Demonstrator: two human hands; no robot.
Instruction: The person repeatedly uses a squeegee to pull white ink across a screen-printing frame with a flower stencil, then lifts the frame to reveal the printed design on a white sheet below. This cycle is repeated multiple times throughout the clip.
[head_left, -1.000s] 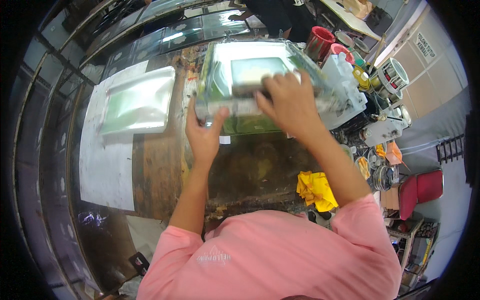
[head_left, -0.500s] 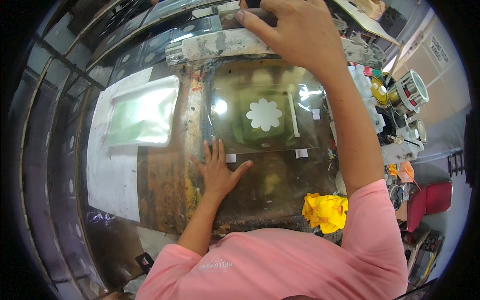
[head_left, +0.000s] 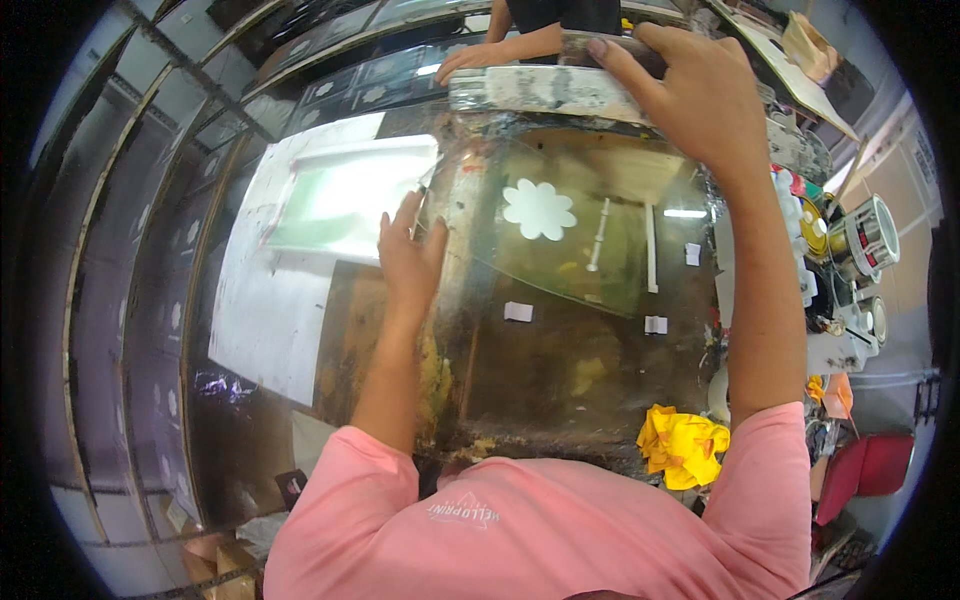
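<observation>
My left hand is closed at the left edge of a clear sheet, thumb apart from the fingers; the grip itself is hard to make out. The sheet lies askew, its front edge slanting. It bears a white flower shape and a thin white bar. Beside that hand sits a glossy stack of clear sheets on white paper. At the far side my right hand wraps round a dark bar at a worn, whitish beam.
Small white tabs stick to the dark tabletop. A crumpled yellow cloth rests at the near right. Cans stand to the right, drying racks at left. Another person's hand reaches in beyond the beam.
My left hand has risen from the tabletop toward the stack. The clear sheet with its flower has shifted left and turned askew. Another person's arm now shows at the back.
</observation>
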